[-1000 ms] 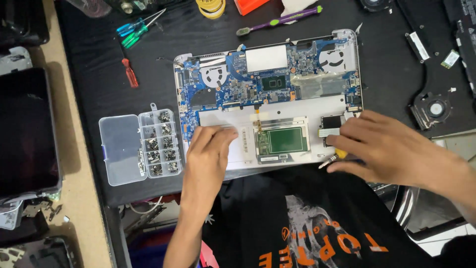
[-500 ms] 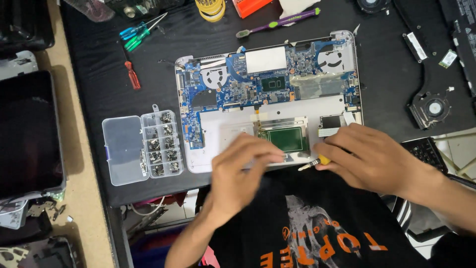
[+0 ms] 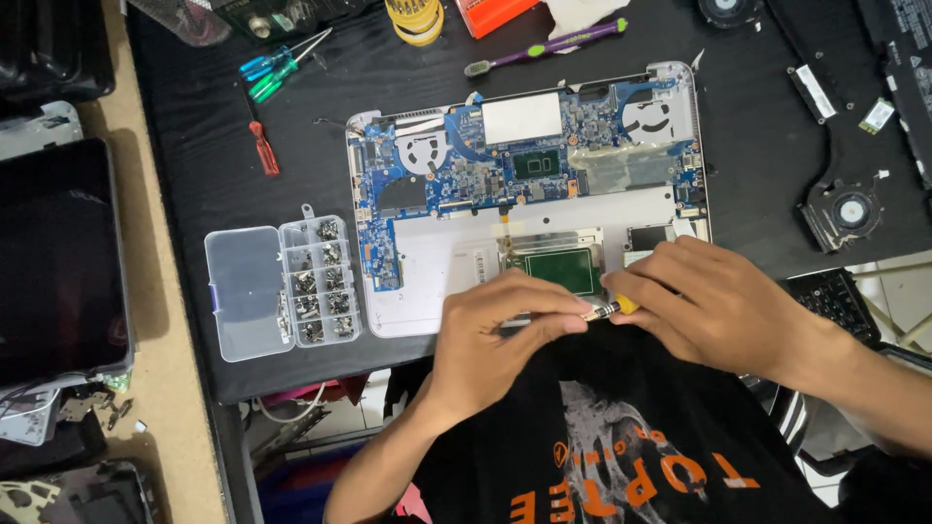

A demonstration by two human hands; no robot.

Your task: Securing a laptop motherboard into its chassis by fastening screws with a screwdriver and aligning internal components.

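Nearest the camera, both hands meet over the front edge of the opened laptop (image 3: 529, 194). The right hand (image 3: 714, 306) is curled shut around a small screwdriver (image 3: 610, 310) with a yellow handle, its metal tip pointing left. The left hand (image 3: 500, 335) has its fingers bent and pinched together at that tip, thumb and forefinger touching the metal end. The screwdriver lies between the 2 hands, just in front of the green trackpad board (image 3: 561, 269).

Left of the laptop sits 1 clear screw box (image 3: 282, 286), lid flapped open, with small dark screws in its compartments. Farther up the black bench (image 3: 194, 175) lie 1 red-handled screwdriver (image 3: 262, 146) and 2 more with blue and green handles (image 3: 267, 73). At the far edge lies 1 purple and green brush (image 3: 549, 44). To the right lies 1 loose cooling fan (image 3: 849, 209) with its heat pipe. Inside the laptop 2 fans show, 1 at each top corner.

Half a second ago the left hand hovered over the palm rest with looser fingers; now it has drawn right and closed on the screwdriver tip, while the right hand has barely shifted
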